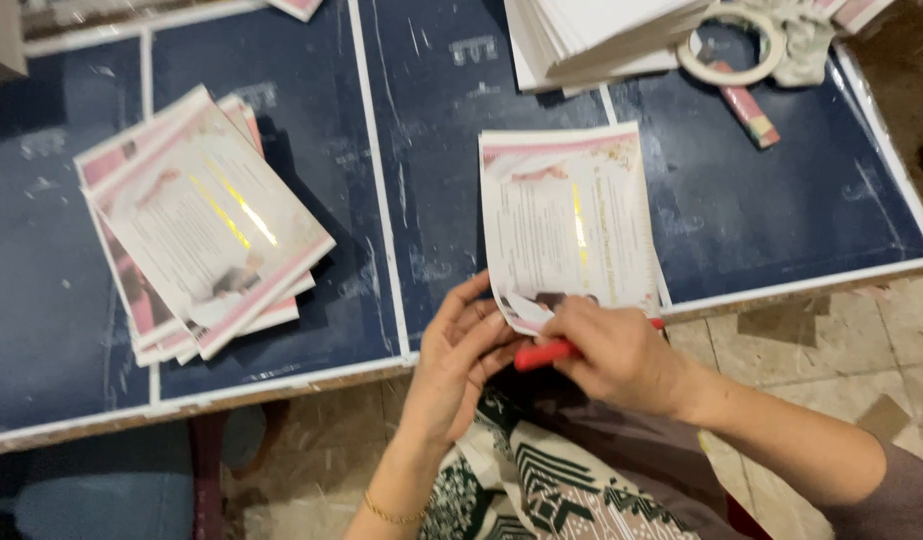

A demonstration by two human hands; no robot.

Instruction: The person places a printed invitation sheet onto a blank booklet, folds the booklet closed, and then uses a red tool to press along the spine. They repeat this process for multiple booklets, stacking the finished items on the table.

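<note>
Two hands [462, 360] [607, 350], red tool [544, 354] half-hidden

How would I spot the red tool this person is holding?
Start at the dark blue board and find the single printed card at its near edge. Just below it the right hand grips a red tool beside the left hand. It is the only solid red, stick-shaped thing among pale pink cards.

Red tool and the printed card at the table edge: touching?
Cannot tell. In the head view the right hand holds the red tool just below the card's lower corner, but its fingers cover the tip, hiding any contact or gap.
</note>
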